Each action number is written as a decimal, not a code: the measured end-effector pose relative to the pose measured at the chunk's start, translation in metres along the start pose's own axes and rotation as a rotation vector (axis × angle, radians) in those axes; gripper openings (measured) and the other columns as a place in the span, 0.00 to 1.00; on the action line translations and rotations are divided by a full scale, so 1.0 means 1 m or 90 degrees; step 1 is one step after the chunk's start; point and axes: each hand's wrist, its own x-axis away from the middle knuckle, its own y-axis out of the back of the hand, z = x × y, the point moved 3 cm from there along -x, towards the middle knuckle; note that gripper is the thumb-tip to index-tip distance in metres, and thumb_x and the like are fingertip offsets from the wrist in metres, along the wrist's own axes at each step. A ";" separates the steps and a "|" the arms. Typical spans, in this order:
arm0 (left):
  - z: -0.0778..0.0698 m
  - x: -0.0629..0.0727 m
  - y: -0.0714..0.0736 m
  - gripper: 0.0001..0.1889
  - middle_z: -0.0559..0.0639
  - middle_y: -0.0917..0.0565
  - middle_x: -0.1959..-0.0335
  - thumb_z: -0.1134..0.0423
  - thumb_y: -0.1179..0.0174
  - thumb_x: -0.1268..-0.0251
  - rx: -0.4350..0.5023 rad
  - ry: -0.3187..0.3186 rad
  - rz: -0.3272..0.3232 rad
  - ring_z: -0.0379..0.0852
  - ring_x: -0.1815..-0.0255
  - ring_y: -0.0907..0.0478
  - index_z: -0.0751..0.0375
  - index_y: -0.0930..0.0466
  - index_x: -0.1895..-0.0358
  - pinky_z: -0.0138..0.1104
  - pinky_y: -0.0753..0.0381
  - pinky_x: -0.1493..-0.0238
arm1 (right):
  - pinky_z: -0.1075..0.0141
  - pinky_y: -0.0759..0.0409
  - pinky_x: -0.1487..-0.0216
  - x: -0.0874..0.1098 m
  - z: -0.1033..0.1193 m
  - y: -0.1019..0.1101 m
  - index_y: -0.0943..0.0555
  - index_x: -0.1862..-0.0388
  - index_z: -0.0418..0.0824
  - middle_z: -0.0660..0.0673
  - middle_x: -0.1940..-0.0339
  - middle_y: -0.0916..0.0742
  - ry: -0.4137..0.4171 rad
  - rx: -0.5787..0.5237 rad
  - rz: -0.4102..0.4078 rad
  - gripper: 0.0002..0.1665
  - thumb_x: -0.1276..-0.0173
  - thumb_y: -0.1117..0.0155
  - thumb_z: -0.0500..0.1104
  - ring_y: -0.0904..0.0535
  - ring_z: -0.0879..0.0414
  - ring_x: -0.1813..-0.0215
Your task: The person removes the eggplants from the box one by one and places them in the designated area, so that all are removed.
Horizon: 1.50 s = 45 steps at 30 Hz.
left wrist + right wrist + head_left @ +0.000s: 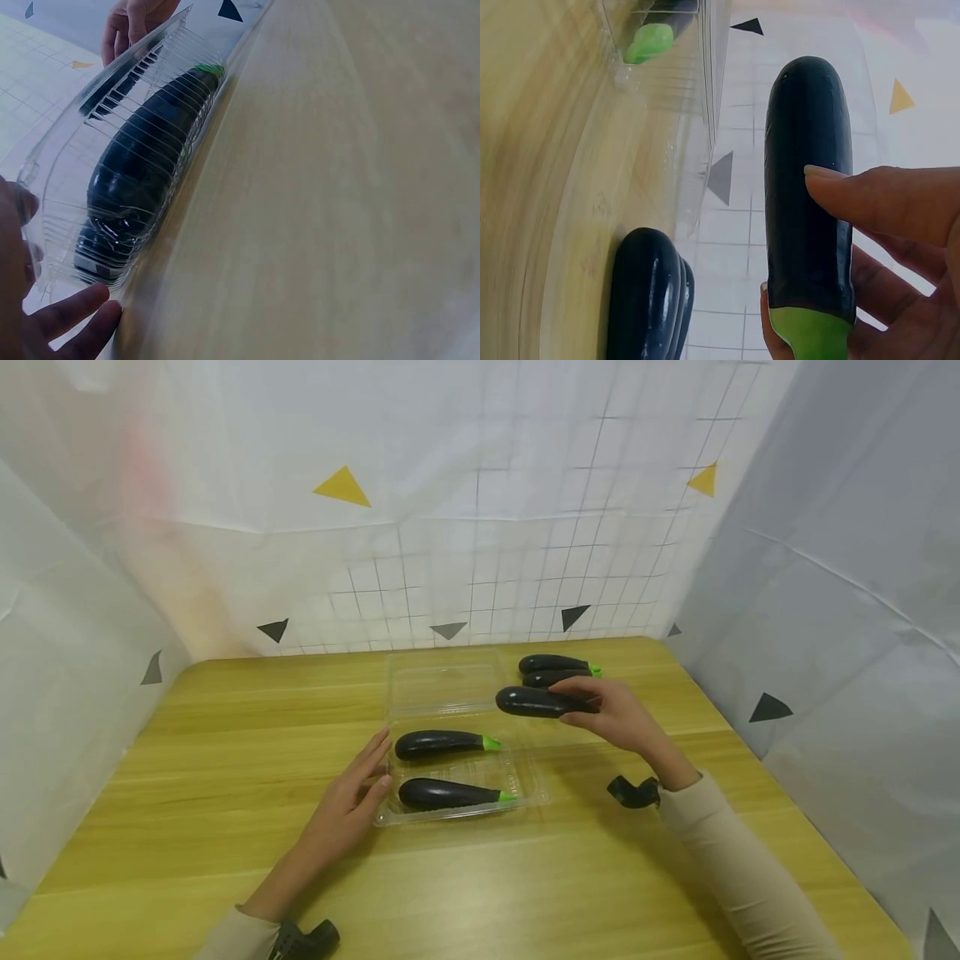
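Observation:
My right hand (611,714) pinches a dark eggplant (531,702) between thumb and fingers, holding it above the table. In the right wrist view the held eggplant (808,187) points up, its green stem end low by the palm. A clear plastic clamshell box (528,777) lies with its lid (446,685) folded back. Inside it are two eggplants, a rear one (438,744) and a front one (448,794), stems to the right. Against the box's left side rests my left hand (348,806), fingers spread; its fingertips (90,296) touch the wall low down.
Two more eggplants (551,664) lie side by side on the table behind my right hand. The wooden table (225,793) is enclosed by white sheets (450,552) bearing grid lines and coloured triangles. Each wrist carries a black device (633,792).

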 end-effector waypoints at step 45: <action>0.000 0.001 0.001 0.29 0.55 0.41 0.17 0.67 0.46 0.18 0.018 0.003 0.006 0.58 0.37 0.20 0.66 0.40 0.19 0.48 0.17 0.43 | 0.41 0.19 0.45 0.004 -0.065 0.013 0.14 0.41 0.36 0.37 0.45 0.12 -0.079 0.024 -0.005 0.24 0.37 0.24 0.29 0.18 0.39 0.42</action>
